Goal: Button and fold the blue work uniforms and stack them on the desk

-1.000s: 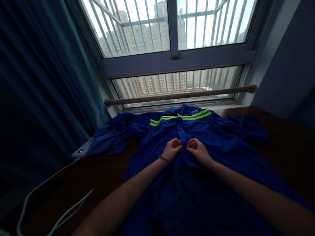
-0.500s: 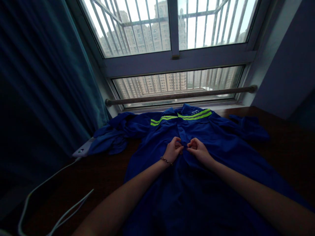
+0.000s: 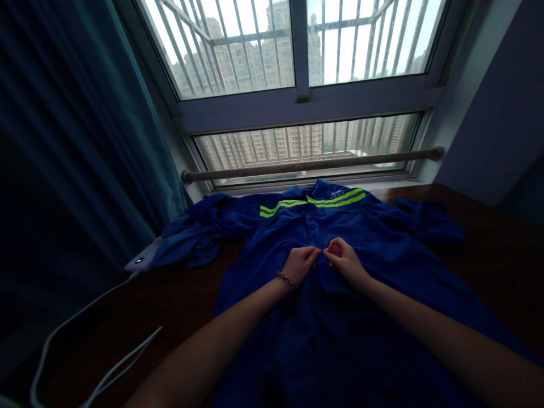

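Observation:
A blue work shirt with neon yellow-green stripes across the chest lies spread face up on a dark wooden table, collar towards the window. My left hand, with a bead bracelet at the wrist, pinches the left edge of the shirt's front placket. My right hand is curled and pinches the opposite edge of the placket. The two hands almost touch at the shirt's centre line, below the chest stripes. What sits between the fingertips is too small to make out.
A phone-like device with a white cable lies at the table's left edge, by a teal curtain. A barred window and a wooden rod run behind the shirt.
My left hand has flattened and lowered slightly on the placket. My right hand has stayed in place, still pinching. The shirt has not shifted.

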The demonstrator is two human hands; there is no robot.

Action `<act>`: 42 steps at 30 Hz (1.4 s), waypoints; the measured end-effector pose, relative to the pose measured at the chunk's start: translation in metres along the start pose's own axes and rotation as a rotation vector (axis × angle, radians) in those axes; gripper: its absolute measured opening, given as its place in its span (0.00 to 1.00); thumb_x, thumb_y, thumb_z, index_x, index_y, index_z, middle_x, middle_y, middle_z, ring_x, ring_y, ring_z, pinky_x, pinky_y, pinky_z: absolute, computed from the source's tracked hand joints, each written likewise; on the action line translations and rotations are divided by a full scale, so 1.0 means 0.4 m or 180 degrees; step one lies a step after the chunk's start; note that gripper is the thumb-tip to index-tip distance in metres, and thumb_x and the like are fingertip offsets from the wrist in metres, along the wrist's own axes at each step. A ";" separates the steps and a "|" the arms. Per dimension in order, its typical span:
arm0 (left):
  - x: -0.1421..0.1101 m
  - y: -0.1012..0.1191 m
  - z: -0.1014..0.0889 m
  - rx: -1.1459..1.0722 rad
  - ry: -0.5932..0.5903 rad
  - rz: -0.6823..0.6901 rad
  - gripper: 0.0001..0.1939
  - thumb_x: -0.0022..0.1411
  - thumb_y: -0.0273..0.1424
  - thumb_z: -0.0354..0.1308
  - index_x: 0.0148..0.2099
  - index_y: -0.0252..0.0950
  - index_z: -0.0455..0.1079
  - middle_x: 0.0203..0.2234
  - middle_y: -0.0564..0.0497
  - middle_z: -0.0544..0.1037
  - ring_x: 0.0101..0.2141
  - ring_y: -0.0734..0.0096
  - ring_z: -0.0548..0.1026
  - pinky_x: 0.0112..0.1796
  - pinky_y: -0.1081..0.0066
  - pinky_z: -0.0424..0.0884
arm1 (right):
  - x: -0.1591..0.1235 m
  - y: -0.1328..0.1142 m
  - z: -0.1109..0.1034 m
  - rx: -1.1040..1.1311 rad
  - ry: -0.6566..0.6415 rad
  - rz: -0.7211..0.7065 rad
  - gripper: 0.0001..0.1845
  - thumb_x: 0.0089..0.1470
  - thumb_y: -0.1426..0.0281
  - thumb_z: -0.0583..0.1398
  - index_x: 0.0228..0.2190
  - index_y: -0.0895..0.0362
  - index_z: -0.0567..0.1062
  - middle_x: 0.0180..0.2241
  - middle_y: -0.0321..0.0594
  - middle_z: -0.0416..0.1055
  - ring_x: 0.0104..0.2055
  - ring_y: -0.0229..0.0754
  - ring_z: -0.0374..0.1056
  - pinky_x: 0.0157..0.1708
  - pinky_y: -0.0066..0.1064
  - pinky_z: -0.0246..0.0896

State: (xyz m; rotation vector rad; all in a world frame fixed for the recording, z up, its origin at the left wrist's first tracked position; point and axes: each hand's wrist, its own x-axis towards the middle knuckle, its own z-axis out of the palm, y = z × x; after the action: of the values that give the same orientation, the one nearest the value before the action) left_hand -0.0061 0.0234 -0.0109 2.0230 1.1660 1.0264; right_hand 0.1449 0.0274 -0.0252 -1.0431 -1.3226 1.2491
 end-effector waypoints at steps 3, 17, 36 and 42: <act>0.001 0.000 0.000 -0.0041 -0.0071 -0.0046 0.13 0.57 0.36 0.49 0.30 0.36 0.72 0.17 0.53 0.71 0.20 0.74 0.68 0.24 0.76 0.60 | 0.000 0.002 -0.001 -0.0098 0.0054 0.0002 0.13 0.40 0.66 0.59 0.27 0.56 0.60 0.20 0.28 0.64 0.16 0.31 0.59 0.16 0.23 0.51; -0.002 -0.006 0.007 0.0413 -0.0066 -0.0017 0.10 0.50 0.26 0.53 0.38 0.35 0.66 0.19 0.57 0.67 0.22 0.78 0.67 0.26 0.79 0.61 | -0.005 -0.007 0.006 -0.0552 0.0048 -0.0206 0.12 0.41 0.69 0.58 0.30 0.58 0.63 0.27 0.34 0.67 0.23 0.34 0.63 0.23 0.25 0.57; 0.109 -0.103 -0.032 0.2114 0.0097 -0.0079 0.09 0.55 0.30 0.52 0.40 0.38 0.65 0.33 0.51 0.71 0.31 0.72 0.71 0.31 0.74 0.65 | -0.102 -0.064 0.026 -0.4459 -0.1077 -0.1702 0.16 0.47 0.83 0.50 0.38 0.63 0.70 0.43 0.51 0.65 0.44 0.47 0.60 0.42 0.35 0.58; 0.166 -0.112 -0.050 0.2262 0.0145 -0.0129 0.10 0.57 0.31 0.52 0.42 0.36 0.64 0.37 0.47 0.71 0.37 0.66 0.71 0.36 0.71 0.66 | 0.004 -0.014 -0.080 -0.2754 -0.0497 -0.1378 0.15 0.48 0.78 0.52 0.39 0.59 0.70 0.41 0.41 0.69 0.44 0.40 0.63 0.47 0.32 0.56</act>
State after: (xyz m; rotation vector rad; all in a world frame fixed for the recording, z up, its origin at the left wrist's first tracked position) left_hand -0.0214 0.1045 -0.0132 2.4870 1.7681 0.6875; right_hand 0.1766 0.0326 -0.0203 -1.1401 -2.1576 0.4112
